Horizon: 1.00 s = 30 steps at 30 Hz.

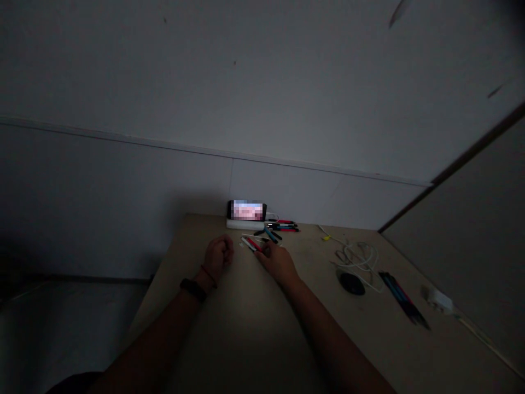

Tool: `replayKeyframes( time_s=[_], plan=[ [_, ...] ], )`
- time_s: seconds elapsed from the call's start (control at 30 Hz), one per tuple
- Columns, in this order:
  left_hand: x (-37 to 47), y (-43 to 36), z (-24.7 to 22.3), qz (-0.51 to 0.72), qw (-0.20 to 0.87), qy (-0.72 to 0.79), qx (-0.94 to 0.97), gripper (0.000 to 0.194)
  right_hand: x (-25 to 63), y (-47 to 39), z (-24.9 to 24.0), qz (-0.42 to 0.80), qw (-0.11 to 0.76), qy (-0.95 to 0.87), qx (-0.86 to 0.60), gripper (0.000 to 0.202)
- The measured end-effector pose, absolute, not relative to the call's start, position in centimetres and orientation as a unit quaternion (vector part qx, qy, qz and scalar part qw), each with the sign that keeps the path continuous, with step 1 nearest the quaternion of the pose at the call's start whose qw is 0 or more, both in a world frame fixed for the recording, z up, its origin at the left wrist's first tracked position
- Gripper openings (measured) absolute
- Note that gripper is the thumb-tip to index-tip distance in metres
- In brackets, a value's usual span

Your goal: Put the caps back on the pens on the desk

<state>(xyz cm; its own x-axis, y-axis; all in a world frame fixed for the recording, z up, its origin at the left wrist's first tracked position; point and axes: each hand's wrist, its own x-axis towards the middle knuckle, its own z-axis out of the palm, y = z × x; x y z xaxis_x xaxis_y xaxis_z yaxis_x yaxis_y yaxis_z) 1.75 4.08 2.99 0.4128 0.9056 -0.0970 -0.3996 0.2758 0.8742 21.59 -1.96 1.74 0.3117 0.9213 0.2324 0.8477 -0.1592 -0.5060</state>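
My left hand rests on the table in a closed fist, with a dark band and a thin red bracelet at the wrist. Whatever its curled fingers may hold is hidden. To the right, my right hand has thumb and fingers closed on a red pen, which points up and left. A white pen-like stick lies right alongside it; whether I grip that too is hard to tell in the dim light. Just beyond my fingers lie a blue pen and other dark pens.
A lit phone leans above a white block by the wall. Several pens lie beside it. On the right are a coiled white cable, a black mouse-like object, more pens and a white adapter.
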Motion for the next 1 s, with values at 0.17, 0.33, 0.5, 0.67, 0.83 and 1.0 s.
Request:
replayKeyframes(
  time_s=[0.17,0.33,0.5,0.67,0.83,1.0],
  plan=[
    [2.1,4.0,2.8,0.423,0.713,0.321,0.457,0.007,21.9,-1.8,1.6,0.044,0.284,-0.578,-0.764,0.015],
    [2.4,3.9,2.5,0.424,0.698,0.320,0.480,0.009,22.1,-2.0,2.1,0.053,0.329,-0.584,-0.740,0.025],
    [2.7,4.0,2.1,0.428,0.658,0.324,0.528,0.013,21.8,-2.2,3.0,0.070,0.413,-0.558,-0.716,0.038],
    [2.8,4.0,1.8,0.418,0.584,0.325,0.616,0.015,20.9,-2.2,3.7,0.113,0.450,-0.563,-0.684,0.043],
    [3.0,3.1,2.3,0.384,0.574,0.298,0.659,0.018,20.4,-2.8,4.4,0.128,0.473,-0.579,-0.652,0.039],
    [3.5,2.6,2.9,0.382,0.686,0.330,0.524,0.042,19.7,-3.6,4.7,0.129,0.443,-0.657,-0.596,0.032]
  ],
)
